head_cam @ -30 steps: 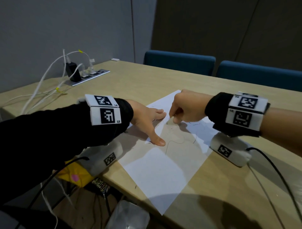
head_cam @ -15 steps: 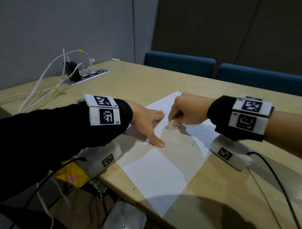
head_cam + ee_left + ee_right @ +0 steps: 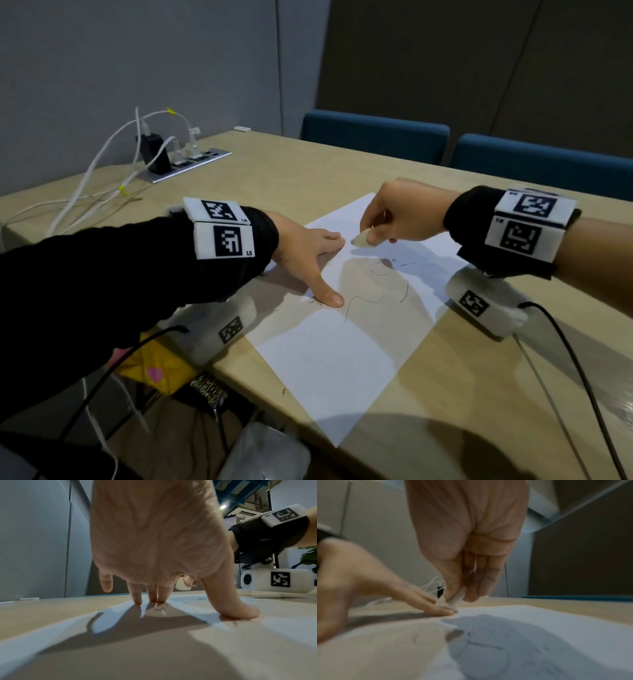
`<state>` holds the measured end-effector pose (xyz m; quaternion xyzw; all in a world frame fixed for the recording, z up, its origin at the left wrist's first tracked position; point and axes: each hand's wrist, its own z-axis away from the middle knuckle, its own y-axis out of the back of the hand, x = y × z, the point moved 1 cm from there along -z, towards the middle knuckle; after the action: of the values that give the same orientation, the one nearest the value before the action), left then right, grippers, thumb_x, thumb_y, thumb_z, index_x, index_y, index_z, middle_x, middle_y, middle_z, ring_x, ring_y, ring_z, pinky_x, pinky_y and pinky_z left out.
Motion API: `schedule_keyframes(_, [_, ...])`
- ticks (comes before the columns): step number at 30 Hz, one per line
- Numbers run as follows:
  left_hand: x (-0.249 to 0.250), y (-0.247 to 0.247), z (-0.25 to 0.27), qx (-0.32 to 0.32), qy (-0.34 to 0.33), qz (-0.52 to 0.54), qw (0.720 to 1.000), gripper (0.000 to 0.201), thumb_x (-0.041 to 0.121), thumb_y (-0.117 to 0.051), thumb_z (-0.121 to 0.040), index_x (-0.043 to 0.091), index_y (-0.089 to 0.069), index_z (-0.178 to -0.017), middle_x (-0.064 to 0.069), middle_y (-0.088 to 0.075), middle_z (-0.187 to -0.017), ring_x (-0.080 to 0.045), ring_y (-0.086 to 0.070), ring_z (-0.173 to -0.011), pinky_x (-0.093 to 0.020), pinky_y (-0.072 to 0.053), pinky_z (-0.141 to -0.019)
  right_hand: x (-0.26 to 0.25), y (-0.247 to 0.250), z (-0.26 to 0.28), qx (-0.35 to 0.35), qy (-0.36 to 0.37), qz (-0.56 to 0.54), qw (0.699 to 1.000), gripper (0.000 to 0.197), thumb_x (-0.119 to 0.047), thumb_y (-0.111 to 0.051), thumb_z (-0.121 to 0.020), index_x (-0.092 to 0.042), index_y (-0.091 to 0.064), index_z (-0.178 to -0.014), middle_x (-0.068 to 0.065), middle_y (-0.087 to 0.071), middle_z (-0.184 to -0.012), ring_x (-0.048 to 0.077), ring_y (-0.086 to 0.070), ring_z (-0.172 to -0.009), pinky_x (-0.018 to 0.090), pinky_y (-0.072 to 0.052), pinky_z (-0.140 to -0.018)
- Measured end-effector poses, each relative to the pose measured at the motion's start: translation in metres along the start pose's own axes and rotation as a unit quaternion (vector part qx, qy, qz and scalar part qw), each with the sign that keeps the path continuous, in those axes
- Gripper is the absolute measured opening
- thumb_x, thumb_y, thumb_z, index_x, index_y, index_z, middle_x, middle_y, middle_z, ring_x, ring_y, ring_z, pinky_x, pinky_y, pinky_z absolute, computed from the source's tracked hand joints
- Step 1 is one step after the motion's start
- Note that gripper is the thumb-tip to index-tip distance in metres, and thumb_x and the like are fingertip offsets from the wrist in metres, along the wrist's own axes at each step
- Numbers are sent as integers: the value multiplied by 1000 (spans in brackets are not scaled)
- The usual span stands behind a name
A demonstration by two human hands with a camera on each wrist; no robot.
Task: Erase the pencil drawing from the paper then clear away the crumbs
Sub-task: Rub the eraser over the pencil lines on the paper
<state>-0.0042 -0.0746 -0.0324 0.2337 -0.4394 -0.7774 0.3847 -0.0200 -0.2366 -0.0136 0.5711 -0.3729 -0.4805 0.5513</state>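
Note:
A white sheet of paper (image 3: 329, 353) lies on the wooden table, with thin pencil lines (image 3: 376, 291) near its middle. My left hand (image 3: 308, 260) lies spread on the paper's left part, thumb and fingertips (image 3: 152, 599) pressing it flat. My right hand (image 3: 397, 216) pinches a small white eraser (image 3: 361, 240) between thumb and fingers, held just above the paper's far part, close to the left fingertips. In the right wrist view the eraser (image 3: 457, 599) hangs a little above the sheet (image 3: 539, 628). Small dark crumbs (image 3: 160, 608) lie by the left fingertips.
A power strip (image 3: 185, 164) with a black plug and white cables (image 3: 96, 181) sits at the table's far left. Two blue chairs (image 3: 375, 137) stand behind the far edge. The near table edge (image 3: 260, 387) runs below the paper, with a yellow bag (image 3: 150, 370) under it.
The right hand has lifted the eraser off the paper and moved it slightly farther away. The left hand has stayed pressed on the sheet.

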Motion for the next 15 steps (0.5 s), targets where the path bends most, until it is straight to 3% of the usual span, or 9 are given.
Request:
schedule_keyframes(5, [-7,1,-2,-8,8,18,1000,106,70,-60,-70,42,5,-148,19,4,-151,-16,-22,-139,-34,-26,-111,-4,-7,-3,4,6,-16,1000,14,-23,-62,-88,-19,-72,-97,-4,-69,-79,4,-58,-61,19,-48,-70])
schedule_keyframes(10, [-10,0,2,11,23,14,1000,109,70,-61,-70,32,1,-151,28,4,-151,-13,-27,-136,-30,-26,-108,-10,-11,-4,-15,15,-16,1000,12,-28,-66,-84,-20,-73,-90,0,-72,-84,12,-59,-75,27,-50,-76])
schedule_keyframes(15, [-11,-1,2,8,25,22,999,108,70,-59,-71,32,3,-151,29,6,-151,-11,-28,-135,-27,-27,-102,-8,-13,-4,-30,4,-14,999,8,-26,-68,-82,-22,-73,-86,-1,-73,-81,9,-59,-72,20,-47,-71])
